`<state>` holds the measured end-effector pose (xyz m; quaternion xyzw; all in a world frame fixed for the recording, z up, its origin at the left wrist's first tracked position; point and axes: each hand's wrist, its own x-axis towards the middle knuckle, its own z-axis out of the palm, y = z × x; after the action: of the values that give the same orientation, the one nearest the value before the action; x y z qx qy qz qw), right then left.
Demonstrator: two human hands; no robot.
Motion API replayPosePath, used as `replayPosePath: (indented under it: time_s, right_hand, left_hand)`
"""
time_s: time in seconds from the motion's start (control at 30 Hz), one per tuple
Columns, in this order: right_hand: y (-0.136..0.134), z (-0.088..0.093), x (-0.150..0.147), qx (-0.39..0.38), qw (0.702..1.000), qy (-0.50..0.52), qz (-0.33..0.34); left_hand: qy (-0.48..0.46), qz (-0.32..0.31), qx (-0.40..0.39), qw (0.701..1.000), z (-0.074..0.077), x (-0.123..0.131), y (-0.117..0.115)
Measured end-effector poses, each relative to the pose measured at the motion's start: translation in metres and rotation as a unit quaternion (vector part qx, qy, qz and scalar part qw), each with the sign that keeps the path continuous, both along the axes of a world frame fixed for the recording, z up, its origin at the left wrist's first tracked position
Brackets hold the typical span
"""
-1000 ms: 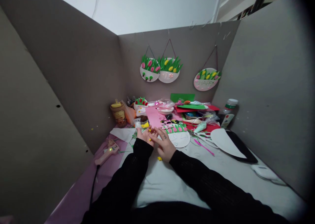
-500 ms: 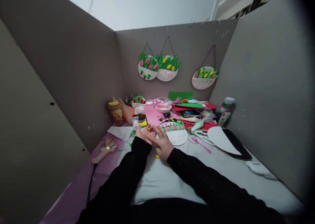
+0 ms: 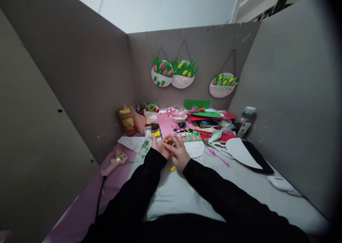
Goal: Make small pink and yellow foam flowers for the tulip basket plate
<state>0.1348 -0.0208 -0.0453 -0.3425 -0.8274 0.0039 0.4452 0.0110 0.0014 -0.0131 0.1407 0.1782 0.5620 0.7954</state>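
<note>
In the middle of the table my left hand is turned palm up with its fingers partly curled. A small yellow piece, like a bit of clay, shows at its fingers. Across that palm reaches my right hand, its bent fingers touching the left hand; what its fingertips pinch is too small to make out. Just below the hands lies a little clump of yellow pieces. Right behind my right hand is a white half-plate card with pink tulips and green leaves along its top.
A pink glue gun with a lit display lies left on purple cloth, its cord toward me. Scissors, a pink stick and a cut white plate lie right. A cup and a bottle flank heaped craft materials.
The whole view has shifted slightly. My hands stay together over the same spot, with the right fingers moved a little on the left palm and the yellow piece still there.
</note>
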Motion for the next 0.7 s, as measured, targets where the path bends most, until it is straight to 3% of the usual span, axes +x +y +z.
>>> replayPosePath:
  time_s: [0.2, 0.3, 0.4, 0.57, 0.7]
  right_hand:
    - [-0.0023, 0.0008, -0.0009, 0.009, 0.999, -0.008, 0.033]
    - [-0.0023, 0.0014, -0.0023, -0.005, 1.000, -0.022, 0.014]
    - [-0.0011, -0.0003, -0.0013, 0.000, 1.000, -0.002, -0.003]
    - [-0.0027, 0.0006, -0.0007, 0.019, 0.998, -0.018, 0.064]
    - [-0.0032, 0.0038, -0.0008, 0.008, 0.999, -0.034, 0.035]
  left_hand:
    - [0.017, 0.028, -0.008, 0.999, -0.0015, -0.0041, 0.0031]
    - [0.019, -0.005, 0.008, 1.000, -0.0014, -0.0028, 0.0018]
    - [0.008, 0.011, 0.009, 1.000, 0.0003, -0.0034, 0.0010]
    - [0.021, 0.026, -0.027, 0.999, 0.0038, -0.0042, 0.0001]
    - [0.003, 0.023, -0.006, 1.000, 0.0037, -0.0055, -0.0008]
